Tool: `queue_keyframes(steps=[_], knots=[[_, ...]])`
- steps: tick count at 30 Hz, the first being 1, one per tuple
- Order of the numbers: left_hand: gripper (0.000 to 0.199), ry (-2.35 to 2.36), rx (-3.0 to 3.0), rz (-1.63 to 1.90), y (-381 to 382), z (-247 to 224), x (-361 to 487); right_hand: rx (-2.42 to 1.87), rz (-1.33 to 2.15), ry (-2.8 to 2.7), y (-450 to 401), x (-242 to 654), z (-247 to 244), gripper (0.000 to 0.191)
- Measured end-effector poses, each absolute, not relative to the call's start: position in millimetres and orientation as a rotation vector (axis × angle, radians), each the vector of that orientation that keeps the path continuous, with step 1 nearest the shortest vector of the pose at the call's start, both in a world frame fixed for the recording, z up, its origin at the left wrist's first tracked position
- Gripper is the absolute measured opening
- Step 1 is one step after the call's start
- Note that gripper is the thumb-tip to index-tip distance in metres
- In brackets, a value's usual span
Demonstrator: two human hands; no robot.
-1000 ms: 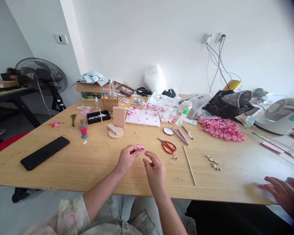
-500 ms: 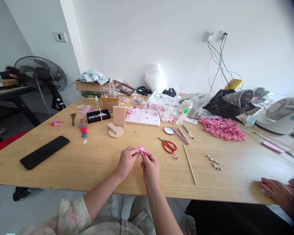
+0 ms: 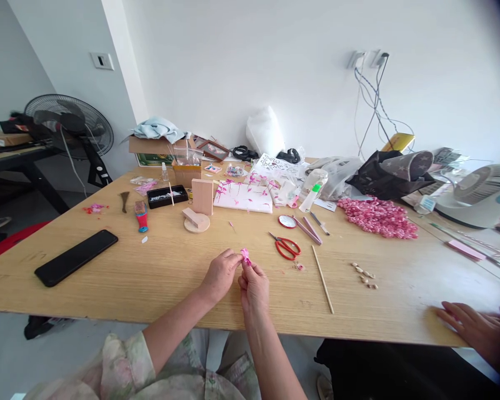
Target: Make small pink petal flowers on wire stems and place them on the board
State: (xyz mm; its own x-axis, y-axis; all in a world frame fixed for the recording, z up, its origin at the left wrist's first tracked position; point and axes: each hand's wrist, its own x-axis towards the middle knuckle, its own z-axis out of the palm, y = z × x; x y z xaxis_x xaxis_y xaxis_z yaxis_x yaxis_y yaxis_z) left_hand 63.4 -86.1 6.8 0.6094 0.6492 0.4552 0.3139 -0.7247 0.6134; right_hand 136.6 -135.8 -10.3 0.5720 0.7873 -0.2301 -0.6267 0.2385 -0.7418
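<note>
A small pink flower (image 3: pixel 245 254) is held between both hands above the near middle of the table. My left hand (image 3: pixel 223 273) pinches it from the left with thumb and forefinger. Below it, my right hand (image 3: pixel 254 283) grips its lower part, with the fingers curled. Beyond the hands, thin pink flower stems stand in a white foam block (image 3: pixel 244 203). Red-handled scissors (image 3: pixel 286 248) lie to the right of the hands, beside small pink-and-white bits (image 3: pixel 300 268).
A wooden stick (image 3: pixel 323 279), beige pieces (image 3: pixel 363 273) and a pink pile (image 3: pixel 377 218) are on the right. Another person's hand (image 3: pixel 469 322) rests at the right table edge. A black phone-like slab (image 3: pixel 77 257) lies left, near a black tray (image 3: pixel 167 197) and wooden blocks (image 3: pixel 202 197).
Both hands still hold the flower. My left hand and the flower have shifted slightly to the right, and the flower has tilted a little.
</note>
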Motion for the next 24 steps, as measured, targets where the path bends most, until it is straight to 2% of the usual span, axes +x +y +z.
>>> queue_keyframes(steps=[12, 19, 24], knots=[[0.019, 0.61, 2.4, 0.797, -81.6, 12.7, 67.5, -0.889, 0.888, -0.208, -135.9, 141.7, -15.6, 0.021], [0.014, 0.713, 2.274, 0.926, -84.5, 10.6, 68.6, -0.869, 0.812, -0.167, -132.8, 140.2, -8.5, 0.019], [0.022, 0.798, 2.178, 0.954, -83.4, 6.8, 71.6, -0.87, 0.781, -0.129, -126.4, 137.1, -6.8, 0.02]])
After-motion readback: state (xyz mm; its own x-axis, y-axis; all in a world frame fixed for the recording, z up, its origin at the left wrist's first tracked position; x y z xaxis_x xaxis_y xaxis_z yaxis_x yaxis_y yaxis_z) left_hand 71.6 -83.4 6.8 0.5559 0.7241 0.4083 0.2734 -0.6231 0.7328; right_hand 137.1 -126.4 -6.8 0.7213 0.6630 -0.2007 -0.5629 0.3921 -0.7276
